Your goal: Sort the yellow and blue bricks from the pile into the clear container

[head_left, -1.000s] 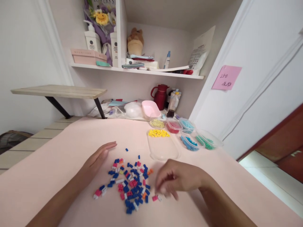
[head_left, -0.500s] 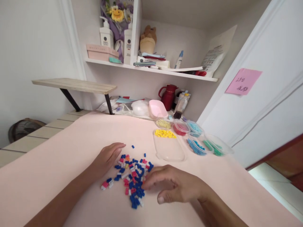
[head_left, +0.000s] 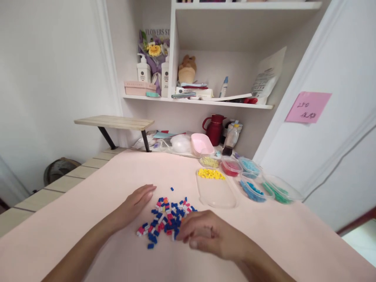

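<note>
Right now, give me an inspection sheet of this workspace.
Surface: pink tabletop, bare around the work.
Job's things: pile of small blue, pink and white bricks between the hands.
Clutter: clear tray of yellow pieces; tubs of red, blue and green pieces; pink bowl; red jug.
Hands: left hand flat beside the pile; right hand curled at its near edge; whether it holds a brick, cannot tell.
Cables: nothing seen.
Surroundings: wall shelf with bottles and a plush toy; pink note.
</note>
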The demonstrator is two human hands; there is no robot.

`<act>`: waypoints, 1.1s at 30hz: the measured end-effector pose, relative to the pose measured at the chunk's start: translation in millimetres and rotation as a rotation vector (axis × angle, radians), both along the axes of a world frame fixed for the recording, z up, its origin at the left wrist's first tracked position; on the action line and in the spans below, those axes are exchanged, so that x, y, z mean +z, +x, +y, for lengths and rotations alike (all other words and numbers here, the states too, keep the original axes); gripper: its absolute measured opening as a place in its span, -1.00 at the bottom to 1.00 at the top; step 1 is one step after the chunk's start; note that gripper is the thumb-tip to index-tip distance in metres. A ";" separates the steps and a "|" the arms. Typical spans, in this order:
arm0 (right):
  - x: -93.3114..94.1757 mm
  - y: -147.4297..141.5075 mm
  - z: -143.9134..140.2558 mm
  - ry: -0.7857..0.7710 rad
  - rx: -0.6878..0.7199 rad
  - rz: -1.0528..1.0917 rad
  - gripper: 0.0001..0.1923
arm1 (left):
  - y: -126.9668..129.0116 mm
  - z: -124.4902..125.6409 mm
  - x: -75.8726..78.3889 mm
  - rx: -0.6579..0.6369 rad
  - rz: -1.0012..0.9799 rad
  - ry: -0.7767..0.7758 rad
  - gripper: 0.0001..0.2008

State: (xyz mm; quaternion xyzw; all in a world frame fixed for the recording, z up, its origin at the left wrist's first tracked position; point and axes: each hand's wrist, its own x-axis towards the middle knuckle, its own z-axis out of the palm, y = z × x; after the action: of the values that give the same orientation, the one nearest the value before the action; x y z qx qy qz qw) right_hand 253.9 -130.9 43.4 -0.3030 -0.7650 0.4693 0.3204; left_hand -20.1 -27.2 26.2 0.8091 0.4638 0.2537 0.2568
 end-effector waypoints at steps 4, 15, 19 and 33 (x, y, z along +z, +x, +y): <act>3.5 27.9 2.0 -0.155 -0.193 -0.120 -0.70 | -36.6 -25.2 -13.1 0.008 0.247 -0.010 -0.38; 4.5 37.8 4.4 -0.005 -0.516 -0.832 -0.90 | 15.5 -41.9 -29.2 -0.116 0.657 0.007 0.23; -6.1 24.1 10.4 0.124 -0.551 -0.868 -0.68 | 39.3 -19.9 -29.7 -0.187 0.553 0.032 0.18; -2.3 20.9 8.8 0.272 -0.557 -0.512 -0.73 | 67.8 30.8 -10.7 0.070 -0.475 -0.123 -0.51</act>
State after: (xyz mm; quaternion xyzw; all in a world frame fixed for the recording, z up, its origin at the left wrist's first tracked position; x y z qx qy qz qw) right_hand 274.8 -122.1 41.1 -0.5609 -0.7637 0.1684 0.2716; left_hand 47.7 3.6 15.5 0.6931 0.4325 0.4169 0.3985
